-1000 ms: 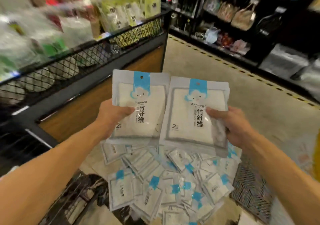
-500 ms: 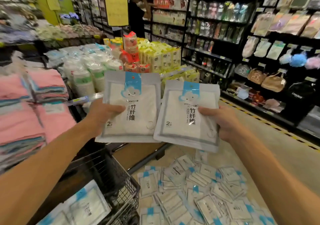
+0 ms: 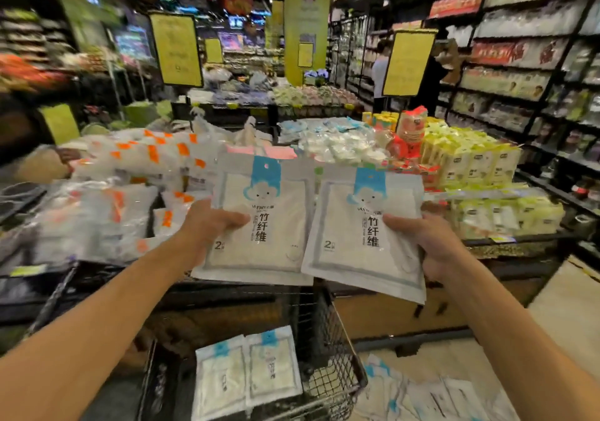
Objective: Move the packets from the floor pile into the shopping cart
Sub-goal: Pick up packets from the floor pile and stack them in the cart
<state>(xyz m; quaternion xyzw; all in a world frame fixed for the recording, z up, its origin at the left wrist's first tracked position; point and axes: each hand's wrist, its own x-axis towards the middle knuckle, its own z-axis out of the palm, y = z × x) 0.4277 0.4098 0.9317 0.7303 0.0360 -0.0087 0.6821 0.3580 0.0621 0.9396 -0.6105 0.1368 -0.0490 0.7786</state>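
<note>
My left hand [image 3: 207,225] grips a white packet with a blue top [image 3: 263,222] by its left edge. My right hand [image 3: 431,245] grips a second such packet [image 3: 363,235] by its right edge. Both packets are held upright side by side, above the black wire shopping cart [image 3: 337,349]. Two like packets [image 3: 246,372] lie flat in the cart below. The floor pile of packets [image 3: 422,391] shows at the bottom right, beside the cart.
A display bin with a wooden front [image 3: 399,316] stands right behind the cart, heaped with bagged goods and yellow packs [image 3: 477,164]. Dark shelving [image 3: 526,73] lines the right aisle, where a person [image 3: 380,70] stands far off.
The view has swung left and up from the floor pile; both hands carried their packets over the cart, which now lies directly below them.
</note>
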